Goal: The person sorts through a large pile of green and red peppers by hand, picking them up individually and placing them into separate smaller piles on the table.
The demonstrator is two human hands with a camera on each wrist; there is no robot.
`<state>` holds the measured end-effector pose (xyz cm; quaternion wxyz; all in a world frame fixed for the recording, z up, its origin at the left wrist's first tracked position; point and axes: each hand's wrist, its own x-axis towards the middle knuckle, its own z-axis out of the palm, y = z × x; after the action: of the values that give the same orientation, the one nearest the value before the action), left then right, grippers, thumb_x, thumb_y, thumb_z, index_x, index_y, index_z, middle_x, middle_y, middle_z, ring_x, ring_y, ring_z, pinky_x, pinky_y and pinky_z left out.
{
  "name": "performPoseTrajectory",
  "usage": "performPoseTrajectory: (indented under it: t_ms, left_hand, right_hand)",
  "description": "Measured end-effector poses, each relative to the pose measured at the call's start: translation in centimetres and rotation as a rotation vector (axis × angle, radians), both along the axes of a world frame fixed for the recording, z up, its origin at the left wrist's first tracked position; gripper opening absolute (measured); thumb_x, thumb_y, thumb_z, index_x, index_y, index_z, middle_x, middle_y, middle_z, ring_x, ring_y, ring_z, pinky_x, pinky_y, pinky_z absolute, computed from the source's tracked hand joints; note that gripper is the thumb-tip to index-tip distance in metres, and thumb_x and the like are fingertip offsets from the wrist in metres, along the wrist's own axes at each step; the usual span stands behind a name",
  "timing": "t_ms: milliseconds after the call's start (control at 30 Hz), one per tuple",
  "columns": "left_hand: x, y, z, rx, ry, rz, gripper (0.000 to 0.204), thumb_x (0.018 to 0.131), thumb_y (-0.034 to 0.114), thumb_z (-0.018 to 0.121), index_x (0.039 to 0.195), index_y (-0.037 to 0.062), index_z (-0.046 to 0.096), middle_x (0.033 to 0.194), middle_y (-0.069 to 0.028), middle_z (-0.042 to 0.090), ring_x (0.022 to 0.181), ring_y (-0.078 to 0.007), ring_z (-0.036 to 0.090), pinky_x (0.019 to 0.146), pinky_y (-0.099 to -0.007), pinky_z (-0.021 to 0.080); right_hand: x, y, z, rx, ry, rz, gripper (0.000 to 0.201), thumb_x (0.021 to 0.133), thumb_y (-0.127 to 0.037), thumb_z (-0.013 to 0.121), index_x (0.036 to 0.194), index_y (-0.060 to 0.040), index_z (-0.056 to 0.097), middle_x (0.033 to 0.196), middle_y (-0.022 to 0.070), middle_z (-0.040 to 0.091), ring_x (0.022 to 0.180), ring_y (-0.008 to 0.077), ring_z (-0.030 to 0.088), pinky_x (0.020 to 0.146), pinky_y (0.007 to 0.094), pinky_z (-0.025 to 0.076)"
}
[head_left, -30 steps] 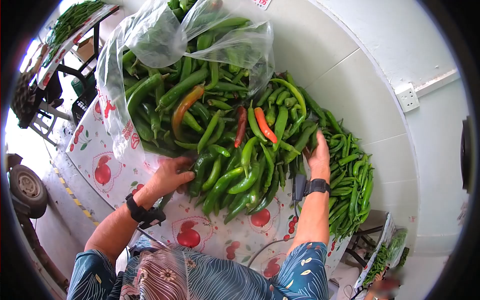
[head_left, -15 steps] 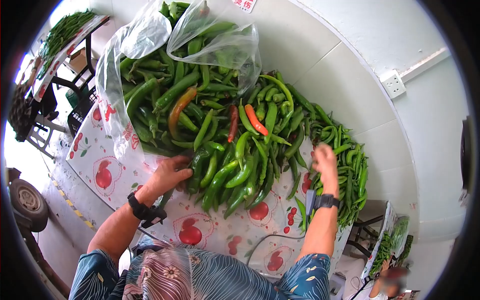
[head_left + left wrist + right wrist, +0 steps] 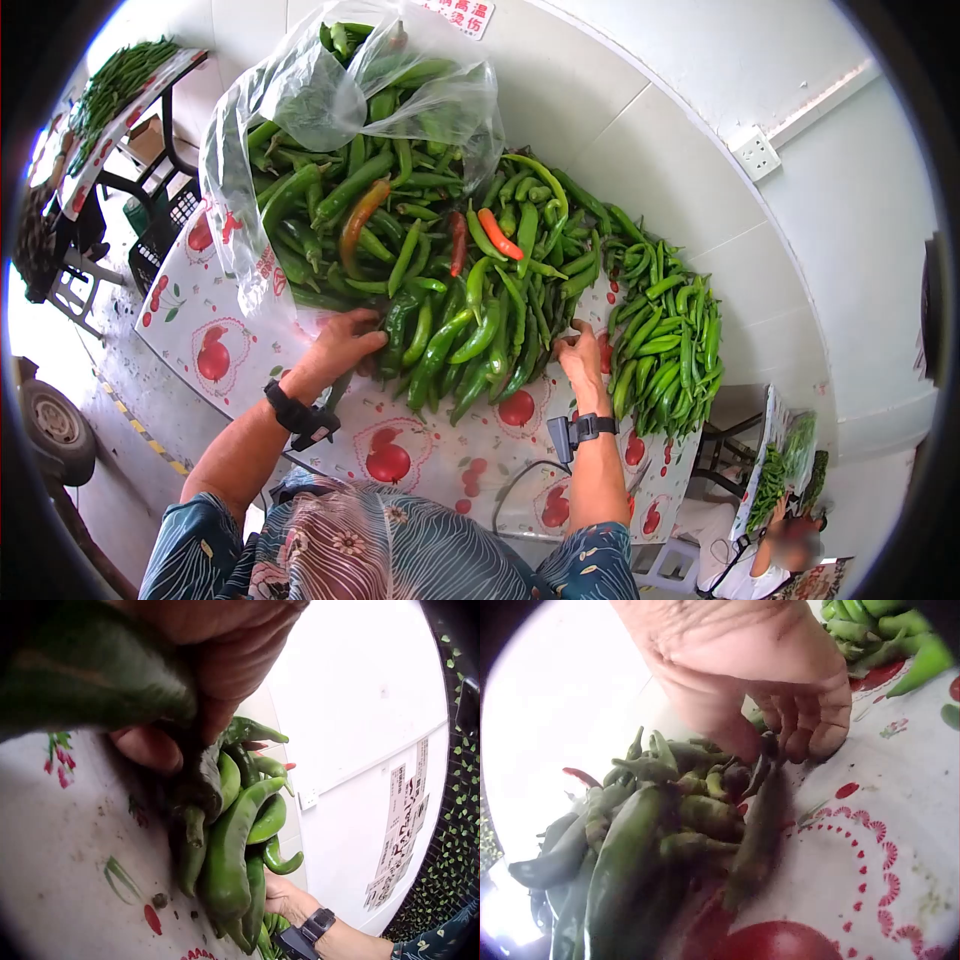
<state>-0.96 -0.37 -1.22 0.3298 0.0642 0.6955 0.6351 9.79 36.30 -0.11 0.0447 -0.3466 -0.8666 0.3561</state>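
A heap of long green peppers (image 3: 440, 345) spills from a clear plastic bag (image 3: 235, 170) onto a fruit-print tablecloth (image 3: 300, 400). A bright red pepper (image 3: 500, 234) and a darker red one (image 3: 458, 243) lie on top. At the heap's near left edge, my left hand (image 3: 343, 348) curls round a dark green pepper (image 3: 90, 671), which shows large in the left wrist view. My right hand (image 3: 580, 358) is at the heap's near right edge. Its thumb and fingers pinch the stem end of a green pepper (image 3: 761, 832) in the right wrist view.
A pile of smaller, lighter green peppers (image 3: 665, 350) lies to the right. Behind the table is a tiled wall with a power outlet (image 3: 754, 153). Another pepper-laden table (image 3: 120, 110) stands at far left. A person (image 3: 770, 560) sits at lower right.
My right hand moved from the heap's right side out toward the smaller pile, then back to the heap's near right edge. My left hand stayed in place. A strip of tablecloth now separates the piles.
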Motion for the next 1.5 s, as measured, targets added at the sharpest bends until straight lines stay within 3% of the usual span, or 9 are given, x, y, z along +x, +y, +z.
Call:
performPoseTrajectory:
  t_ms: [133,567,700,800,1033,1167,1200,1300,1500]
  left_hand:
    - [0.0,0.1,-0.2,0.012,0.036,-0.007,0.046,0.084,0.017,0.063,0.121,-0.0072,0.050,0.088,-0.0121,0.064,0.057,-0.0136,0.060,0.051,-0.0268,0.048]
    - [-0.1,0.2,0.3,-0.048,0.032,-0.014,0.043,0.085,0.015,0.062,0.119,-0.0074,0.051,0.081,-0.0104,0.064,0.055,-0.0131,0.060,0.049,-0.0260,0.048]
    - [-0.1,0.4,0.6,-0.066,0.027,-0.012,0.042,0.084,0.015,0.061,0.118,-0.0088,0.051,0.080,-0.0089,0.062,0.056,-0.0121,0.058,0.049,-0.0256,0.046]
    - [0.0,0.4,0.8,-0.083,0.037,-0.026,0.043,0.084,0.015,0.060,0.118,-0.0094,0.051,0.079,-0.0082,0.061,0.056,-0.0114,0.057,0.049,-0.0252,0.045]
    - [-0.1,0.4,1.1,-0.112,0.032,-0.018,0.043,0.083,0.017,0.061,0.118,-0.0070,0.053,0.079,-0.0102,0.064,0.059,-0.0139,0.061,0.052,-0.0276,0.049]
    - [0.0,0.6,0.9,-0.136,0.066,-0.013,0.042,0.084,0.015,0.060,0.117,-0.0086,0.052,0.081,-0.0088,0.062,0.055,-0.0113,0.057,0.050,-0.0250,0.047]
    - [-0.1,0.6,0.9,-0.127,0.056,-0.012,0.042,0.083,0.015,0.060,0.117,-0.0086,0.052,0.081,-0.0090,0.063,0.056,-0.0113,0.057,0.050,-0.0250,0.047]
    - [-0.1,0.5,1.4,-0.125,0.043,-0.015,0.042,0.083,0.015,0.060,0.117,-0.0085,0.052,0.081,-0.0094,0.063,0.055,-0.0115,0.057,0.050,-0.0252,0.047]
    - [-0.2,0.4,1.5,-0.116,0.018,-0.030,0.042,0.083,0.014,0.060,0.119,-0.0067,0.053,0.085,-0.0108,0.064,0.058,-0.0122,0.060,0.051,-0.0258,0.049]
  right_hand:
    - [-0.4,2.5,-1.4,0.143,0.136,-0.132,0.056,0.079,-0.016,0.063,0.129,0.0010,0.045,0.103,0.0178,0.063,0.084,0.0222,0.061,0.072,0.0323,0.050]
    - [-7.0,5.7,-1.8,-0.724,0.137,-0.448,0.063,0.085,-0.045,0.061,0.129,-0.0034,0.046,0.121,0.0125,0.054,0.097,0.0264,0.057,0.079,0.0435,0.048]
    - [-8.3,6.0,-2.0,-0.649,0.315,-0.202,0.057,0.082,-0.037,0.067,0.123,-0.0015,0.049,0.113,0.0123,0.058,0.097,0.0236,0.058,0.079,0.0462,0.047]
    - [-9.8,4.6,-2.3,-0.173,0.383,-0.093,0.052,0.079,-0.025,0.071,0.121,-0.0033,0.050,0.108,0.0113,0.060,0.096,0.0228,0.059,0.077,0.0454,0.049]
    - [-9.0,6.0,-1.2,-1.059,0.480,-0.325,0.037,0.077,-0.023,0.067,0.110,-0.0091,0.057,0.108,0.0091,0.061,0.101,0.0239,0.055,0.092,0.0437,0.040]
    - [-10.7,5.2,1.0,-0.946,0.533,-0.466,0.029,0.079,-0.026,0.063,0.104,-0.0114,0.058,0.104,0.0064,0.062,0.099,0.0239,0.056,0.086,0.0434,0.042]
    - [-12.0,8.3,-2.5,-0.873,0.636,-0.427,0.026,0.081,-0.021,0.063,0.103,-0.0085,0.057,0.102,0.0081,0.062,0.094,0.0251,0.058,0.081,0.0443,0.046]
    - [-13.8,8.2,-0.1,-0.699,0.709,-0.255,0.025,0.082,-0.015,0.061,0.104,-0.0047,0.055,0.099,0.0099,0.061,0.091,0.0259,0.059,0.077,0.0440,0.050]
    - [-16.2,7.2,3.9,-0.685,0.698,-0.161,0.046,0.083,-0.018,0.063,0.124,-0.0044,0.048,0.117,0.0101,0.055,0.106,0.0249,0.052,0.092,0.0420,0.042]
